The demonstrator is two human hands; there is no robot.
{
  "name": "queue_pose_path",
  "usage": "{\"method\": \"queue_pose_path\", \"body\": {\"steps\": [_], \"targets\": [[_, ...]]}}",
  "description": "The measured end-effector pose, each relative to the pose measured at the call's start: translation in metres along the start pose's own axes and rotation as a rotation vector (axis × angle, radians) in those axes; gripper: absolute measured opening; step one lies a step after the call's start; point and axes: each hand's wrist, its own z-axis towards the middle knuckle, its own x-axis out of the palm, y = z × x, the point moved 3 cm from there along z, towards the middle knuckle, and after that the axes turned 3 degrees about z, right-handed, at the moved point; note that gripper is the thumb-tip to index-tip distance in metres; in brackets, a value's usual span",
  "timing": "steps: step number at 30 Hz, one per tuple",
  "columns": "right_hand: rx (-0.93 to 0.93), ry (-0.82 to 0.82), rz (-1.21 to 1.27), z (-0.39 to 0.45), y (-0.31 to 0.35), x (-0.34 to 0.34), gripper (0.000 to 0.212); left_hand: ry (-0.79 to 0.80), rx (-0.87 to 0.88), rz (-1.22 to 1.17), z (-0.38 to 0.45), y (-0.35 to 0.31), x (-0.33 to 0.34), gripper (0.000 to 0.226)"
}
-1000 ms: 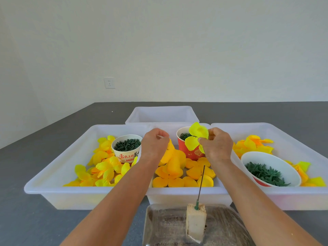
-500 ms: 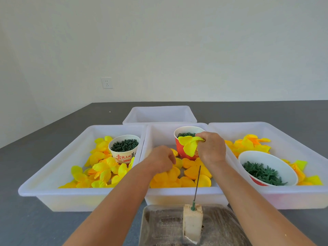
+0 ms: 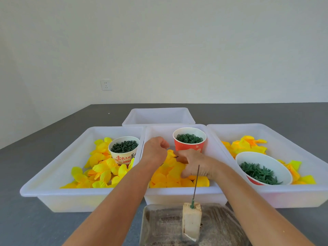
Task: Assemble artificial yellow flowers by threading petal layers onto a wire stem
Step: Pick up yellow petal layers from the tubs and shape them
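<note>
Centrally, orange petals (image 3: 174, 173) in tub (image 3: 182, 191)

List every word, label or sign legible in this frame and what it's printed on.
"舌尖上的美": red characters on the white paper cup in the left tray; the last character is partly cut off by the tray wall, so that reading is uncertain.
Red cup in the middle tray: a faint pale print, too blurred to read.
Nothing else carries text.

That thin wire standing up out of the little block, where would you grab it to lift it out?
Pinch the wire stem low on its bare shaft, just above the green collar, coming in from the side. It stands nearly upright and is thin, so a low grip should bend it least.
</note>
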Motion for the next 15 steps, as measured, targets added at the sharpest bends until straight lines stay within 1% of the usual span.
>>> {"method": "queue_pose_path", "body": {"steps": [1,3,5,6,8,10,12,15], "targets": [[-0.006,-0.008,0.113,-0.003,0.001,-0.002,0.082,0.002,0.001,0.006,0.0,0.0,0.0,0.037],[-0.02,-0.101,0.276,-0.008,0.004,-0.006,0.065,0.01,0.008,0.014,0.001,0.0,0.0,0.037],[-0.024,-0.257,0.33,-0.009,0.006,-0.013,0.04,0.011,0.018,0.02,0.002,0.0,0.0,0.035],[-0.01,-0.326,0.346,-0.01,0.005,-0.016,0.031,0.012,0.025,0.026,0.002,0.0,0.0,0.033],[0.033,-0.382,0.429,-0.013,0.003,-0.02,0.029,0.027,0.048,0.028,0.001,-0.001,0.001,0.026],[0.044,-0.38,0.52,-0.018,0.002,-0.02,0.028,0.061,0.073,0.001,-0.002,-0.003,0.002,0.017],[0.037,-0.394,0.527,-0.023,-0.001,-0.019,0.026,0.091,0.099,-0.026,-0.005,-0.005,0.003,0.012],[0.006,-0.397,0.522,-0.029,-0.002,-0.015,0.011,0.116,0.134,-0.065,-0.009,-0.009,0.003,0.018]]}}
